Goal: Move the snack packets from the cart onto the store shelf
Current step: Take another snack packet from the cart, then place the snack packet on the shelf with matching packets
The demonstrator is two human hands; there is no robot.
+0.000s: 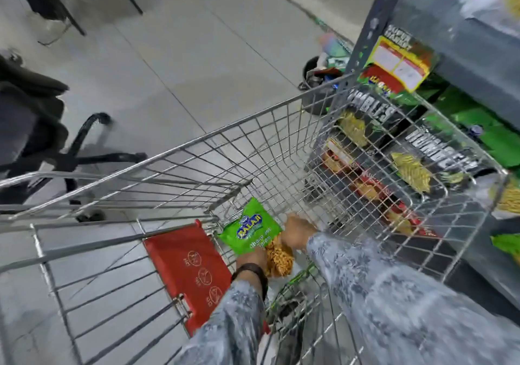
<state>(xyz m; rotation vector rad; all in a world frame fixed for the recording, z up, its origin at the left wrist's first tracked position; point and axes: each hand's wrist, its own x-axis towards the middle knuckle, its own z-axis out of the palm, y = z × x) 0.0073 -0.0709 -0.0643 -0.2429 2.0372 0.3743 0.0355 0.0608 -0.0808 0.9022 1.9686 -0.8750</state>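
A green snack packet [251, 228] with a blue and yellow logo lies low in the wire cart [197, 139], near its back end. My left hand [250, 259] grips the packet's lower end, where yellow snack shows through. My right hand [298, 231] reaches down just right of the packet and touches it; its fingers are hidden, so its grip is unclear. The grey metal store shelf [461, 41] stands to the right of the cart, holding black, green and red snack packets [399, 63]. Both arms wear grey patterned sleeves.
The cart's red child-seat flap [187, 269] is left of my hands. A black office chair [33, 128] stands on the grey tiled floor at the left. A dark bin [318, 80] with rubbish sits beyond the cart, by the shelf post.
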